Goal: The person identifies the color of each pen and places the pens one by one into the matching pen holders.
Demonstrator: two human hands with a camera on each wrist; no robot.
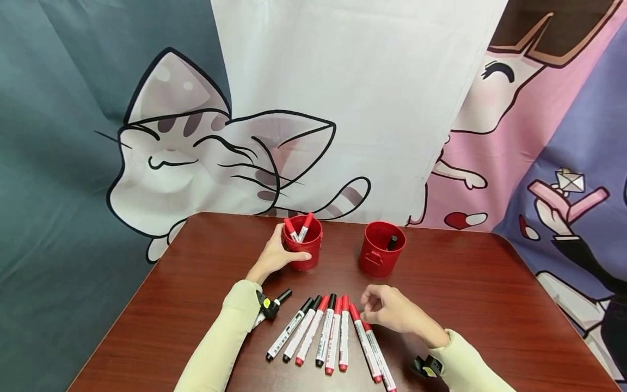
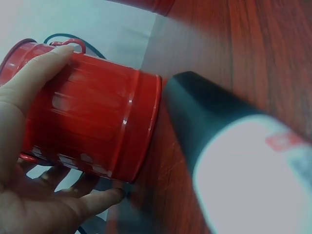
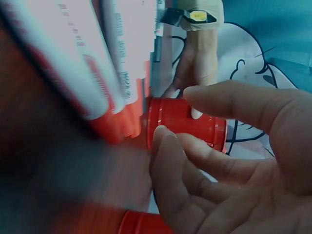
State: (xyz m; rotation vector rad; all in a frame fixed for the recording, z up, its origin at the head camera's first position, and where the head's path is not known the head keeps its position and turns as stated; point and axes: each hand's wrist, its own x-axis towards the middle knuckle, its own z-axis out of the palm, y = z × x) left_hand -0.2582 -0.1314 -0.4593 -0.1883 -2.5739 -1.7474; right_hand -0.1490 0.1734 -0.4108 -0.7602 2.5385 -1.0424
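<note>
My left hand point(image 1: 275, 255) holds a small red bucket point(image 1: 305, 264) at the back of the table, its thumb across the near side and its fingers round the left side. Two red-capped markers point(image 1: 306, 220) stand in that bucket. In the left wrist view the same bucket point(image 2: 97, 112) lies between thumb and fingers. My right hand point(image 1: 394, 309) hovers by the cap ends of the rightmost red-capped markers point(image 1: 364, 343). Its fingers are loosely bent, and the right wrist view shows a gap between thumb and fingertips with nothing held.
A second red bucket point(image 1: 377, 267) stands at the back right with a black-capped marker point(image 1: 392, 243) inside. Several red- and black-capped markers point(image 1: 307, 337) lie side by side in front. Another black-capped marker point(image 1: 283, 296) lies partly under the left forearm. A printed cloth point(image 1: 343, 109) hangs behind the table.
</note>
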